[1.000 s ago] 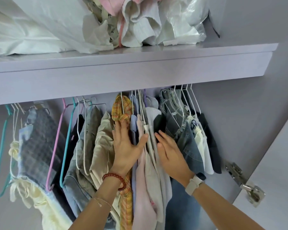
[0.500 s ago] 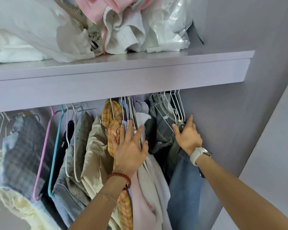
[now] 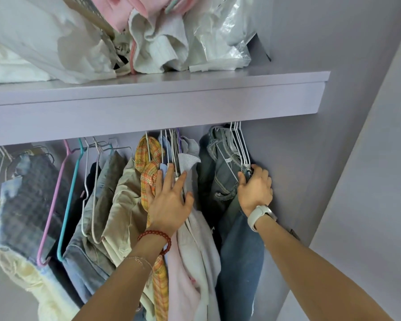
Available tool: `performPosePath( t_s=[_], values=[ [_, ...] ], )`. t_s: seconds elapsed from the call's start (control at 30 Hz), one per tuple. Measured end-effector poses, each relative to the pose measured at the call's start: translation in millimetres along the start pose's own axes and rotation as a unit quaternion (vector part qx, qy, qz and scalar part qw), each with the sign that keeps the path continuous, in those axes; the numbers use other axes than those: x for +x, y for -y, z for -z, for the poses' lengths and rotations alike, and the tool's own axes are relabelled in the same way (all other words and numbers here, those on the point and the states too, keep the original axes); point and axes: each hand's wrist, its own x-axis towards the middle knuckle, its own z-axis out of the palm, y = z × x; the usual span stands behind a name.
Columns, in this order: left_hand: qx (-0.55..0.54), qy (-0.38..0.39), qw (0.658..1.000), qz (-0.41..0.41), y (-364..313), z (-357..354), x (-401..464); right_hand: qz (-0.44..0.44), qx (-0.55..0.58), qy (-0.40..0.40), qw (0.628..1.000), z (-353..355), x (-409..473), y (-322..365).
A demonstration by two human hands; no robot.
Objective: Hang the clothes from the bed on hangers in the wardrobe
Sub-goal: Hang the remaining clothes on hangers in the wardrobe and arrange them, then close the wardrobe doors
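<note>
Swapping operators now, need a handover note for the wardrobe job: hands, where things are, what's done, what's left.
Left hand: open, fingers straight, pressing the middle group of hanging clothes leftward, next to the plaid shirt.
Right hand: gripping the bunch of white hangers with the jeans, hard against the right wall.
A gap is open on the rail between the two groups.
Done: many garments are on hangers.
Left: neither hand carries a new garment; the bed is out of view, so I cannot tell how much remains. Likely next: fetch a piece and hang it in the gap.
</note>
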Motion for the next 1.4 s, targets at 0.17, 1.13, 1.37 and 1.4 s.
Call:
performPosePath(
  t_s=[0.17,1.13,1.37,1.4],
  values=[
    [0.024,0.027,0.999,-0.004,-1.9,7.5,0.2,0.069,-0.066,0.049,0.994,11.8,-16.3,-11.2],
    [-0.173,-0.237,0.874,-0.388,-174.2,254.2,-203.7,0.31,-0.076,-0.321,0.892,400.8,-238.7,11.2],
    [-0.212,-0.272,0.81,-0.475,-289.0,303.2,-217.6,0.214,-0.127,-0.489,0.836,519.0,-219.3,7.4],
    [-0.203,-0.273,0.804,-0.488,-299.0,305.2,-218.4,0.173,-0.068,-0.45,0.874,524.6,-216.2,7.0]
  ],
)
